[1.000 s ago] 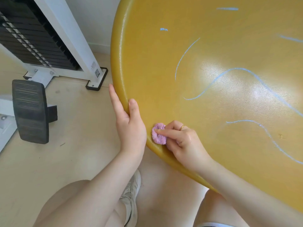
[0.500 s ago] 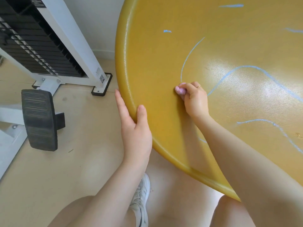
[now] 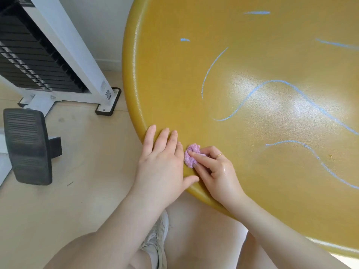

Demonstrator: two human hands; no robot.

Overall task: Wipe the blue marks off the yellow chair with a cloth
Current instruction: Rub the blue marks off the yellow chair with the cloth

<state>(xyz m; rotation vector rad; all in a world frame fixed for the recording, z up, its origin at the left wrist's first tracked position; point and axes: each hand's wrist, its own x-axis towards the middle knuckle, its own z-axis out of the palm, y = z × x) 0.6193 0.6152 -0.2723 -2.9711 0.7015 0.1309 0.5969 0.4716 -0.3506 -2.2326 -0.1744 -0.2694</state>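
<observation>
1. Right hand pinches the small pink cloth, fingertips pressing the wad flat onto the yellow chair near its lower rim, just beside the left hand.
2. Left hand lies open and flat, fingers side by side over the chair's edge, thumb out along the rim. It looks like a brace, not a grip.
3. The cloth looks soft, light and squashy, bunched to a little pad. I'd hold it on top with two or three fingertips, as it is held, and bear down, or it may skid on that glossy surface.
4. The chair looks stiff and slick. Steady it at the rim.
5. The wad has no real long axis, being roughly round. It sits flat on the chair.
6. Blue marks sweep up and to the right of the cloth, well apart from it, so plenty is left to wipe.
</observation>
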